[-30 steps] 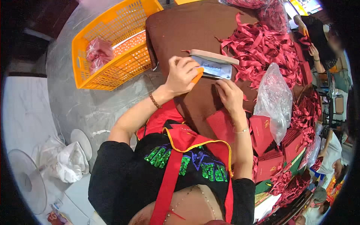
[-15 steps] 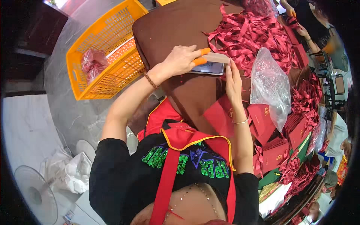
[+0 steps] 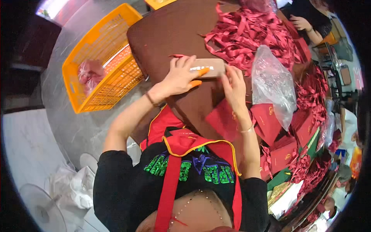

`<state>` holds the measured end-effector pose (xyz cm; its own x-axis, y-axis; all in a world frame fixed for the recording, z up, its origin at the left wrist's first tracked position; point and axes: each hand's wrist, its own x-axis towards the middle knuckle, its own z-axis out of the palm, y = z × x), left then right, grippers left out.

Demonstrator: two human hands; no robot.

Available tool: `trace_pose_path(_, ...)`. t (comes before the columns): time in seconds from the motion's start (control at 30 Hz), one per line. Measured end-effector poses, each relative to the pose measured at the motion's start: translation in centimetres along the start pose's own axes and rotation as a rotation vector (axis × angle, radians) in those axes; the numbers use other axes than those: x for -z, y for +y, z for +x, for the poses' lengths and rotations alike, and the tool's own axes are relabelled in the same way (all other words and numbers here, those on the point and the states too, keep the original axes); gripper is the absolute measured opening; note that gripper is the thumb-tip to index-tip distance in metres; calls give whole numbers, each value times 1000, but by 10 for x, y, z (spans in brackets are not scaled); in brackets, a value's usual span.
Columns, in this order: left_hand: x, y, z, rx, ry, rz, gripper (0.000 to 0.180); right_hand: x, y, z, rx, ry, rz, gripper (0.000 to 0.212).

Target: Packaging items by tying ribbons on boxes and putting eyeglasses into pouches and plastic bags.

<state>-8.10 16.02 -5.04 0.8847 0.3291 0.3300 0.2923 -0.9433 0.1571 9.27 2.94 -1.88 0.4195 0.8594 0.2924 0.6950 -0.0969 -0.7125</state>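
A phone in a beige flip case (image 3: 216, 69) lies over the brown-covered table, its cover folded across the screen. My left hand (image 3: 179, 78) grips its left end, with orange finger covers on two fingers. At the right end, the fingers of my right hand (image 3: 235, 86) press against the case's edge. Just beyond the phone spreads a heap of dark red ribbons (image 3: 251, 36). A clear plastic bag (image 3: 270, 83) lies right of my right hand. Beside my right wrist are red folded bags (image 3: 266, 120) with gold marks.
A yellow plastic crate (image 3: 79, 102) holding a bagged red bundle (image 3: 91, 75) stands left of the brown table cover (image 3: 154, 33). More red bags (image 3: 284, 156) and ribbons pile up at the right. Another person's hand (image 3: 300, 23) is at the far right. A fan (image 3: 38, 208) stands lower left.
The case's cover has come down over the lit phone screen. Both hands and the phone have shifted slightly left in view. The other person's hand has drawn back from the ribbons.
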Motion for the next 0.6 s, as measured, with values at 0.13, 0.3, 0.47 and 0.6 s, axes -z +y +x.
trace_pose_path(0.13, 8, -31, 11, 138, 18, -547, 68, 36, -20, -22, 263, 266, -499, 30)
trace_pose_path(0.3, 10, -16, 19, -15, -194, -95, 88, 44, 22, -36, 169, 290, -994, 28)
trace_pose_path(0.47, 10, -9, 29, 5, -180, -143, 87, 101, 19, -46, 32, 377, -921, 31)
trace_pose_path(0.6, 52, 11, 45, 30, -128, -462, 74, 177, 9, -53, 41, 479, -532, 43)
